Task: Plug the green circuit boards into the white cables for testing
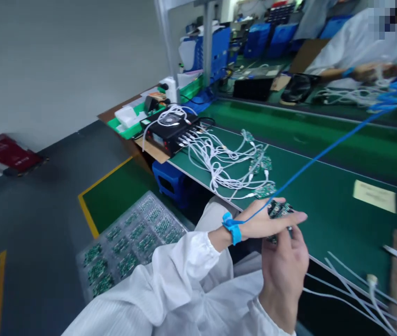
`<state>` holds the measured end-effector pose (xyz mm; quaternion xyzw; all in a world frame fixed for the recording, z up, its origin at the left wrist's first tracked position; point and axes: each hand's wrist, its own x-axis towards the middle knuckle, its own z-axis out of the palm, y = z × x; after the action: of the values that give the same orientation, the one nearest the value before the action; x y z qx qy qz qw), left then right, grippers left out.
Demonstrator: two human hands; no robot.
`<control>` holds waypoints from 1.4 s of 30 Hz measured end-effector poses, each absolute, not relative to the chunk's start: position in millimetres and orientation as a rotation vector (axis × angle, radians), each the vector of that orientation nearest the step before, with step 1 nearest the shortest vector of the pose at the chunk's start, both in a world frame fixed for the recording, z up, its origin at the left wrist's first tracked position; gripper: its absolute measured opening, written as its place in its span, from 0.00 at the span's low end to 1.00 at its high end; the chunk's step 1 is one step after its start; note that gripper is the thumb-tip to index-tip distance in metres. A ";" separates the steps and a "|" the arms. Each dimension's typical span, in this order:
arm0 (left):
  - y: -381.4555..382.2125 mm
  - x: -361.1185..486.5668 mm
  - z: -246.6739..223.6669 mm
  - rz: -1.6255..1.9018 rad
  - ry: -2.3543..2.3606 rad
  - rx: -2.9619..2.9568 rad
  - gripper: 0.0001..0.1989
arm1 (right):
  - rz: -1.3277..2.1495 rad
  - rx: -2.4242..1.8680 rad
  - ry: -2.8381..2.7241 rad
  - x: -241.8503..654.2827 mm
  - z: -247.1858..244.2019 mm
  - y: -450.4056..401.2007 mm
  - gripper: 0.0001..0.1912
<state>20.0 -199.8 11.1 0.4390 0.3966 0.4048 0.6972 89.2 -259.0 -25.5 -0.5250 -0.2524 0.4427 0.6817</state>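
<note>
Small green circuit boards [278, 208] are held together between my two hands at the front edge of the green bench. My left hand [263, 221], with a blue strap at the wrist, lies across them, fingers closed round their sides. From below, my right hand [285, 254] grips the same boards, its fingertips partly hidden behind my left hand. How many boards are there cannot be made out. Beyond my hands, more circuit boards [264, 190] lie on the bench, plugged to white cables [219, 170].
A black box [168, 135] with the cables plugged in stands at the bench's far left end. A clear tray [114, 224] of boards sits low at left. The blue strap cord [324, 156] stretches to the upper right. Across the bench, a person in white [355, 46] handles cables.
</note>
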 end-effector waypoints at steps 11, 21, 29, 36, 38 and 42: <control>-174.2 99.6 -2.3 0.668 0.835 0.733 0.25 | 0.368 -1.652 -0.781 134.7 -36.8 -241.0 0.26; -161.4 142.6 -9.0 0.761 0.861 0.760 0.23 | 0.338 -1.629 -0.718 170.4 -22.8 -239.0 0.23; -158.2 153.8 -9.8 0.719 0.751 0.799 0.20 | 0.450 -1.380 -0.522 188.4 -29.0 -222.6 0.19; -141.3 159.8 -19.1 0.752 0.838 0.468 0.07 | 0.140 -1.860 -1.012 215.6 -9.4 -272.5 0.20; -134.8 162.0 -19.5 0.794 0.819 0.469 0.10 | 0.038 -2.023 -1.161 243.2 0.3 -293.2 0.18; -129.3 168.5 -18.3 0.749 0.711 0.499 0.21 | -0.095 -2.229 -1.490 304.7 12.6 -298.5 0.15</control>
<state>168.5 -129.3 -18.3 0.2358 0.3364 0.3542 0.8401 304.7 -298.5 12.6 -0.8091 -0.5407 -0.0345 0.2274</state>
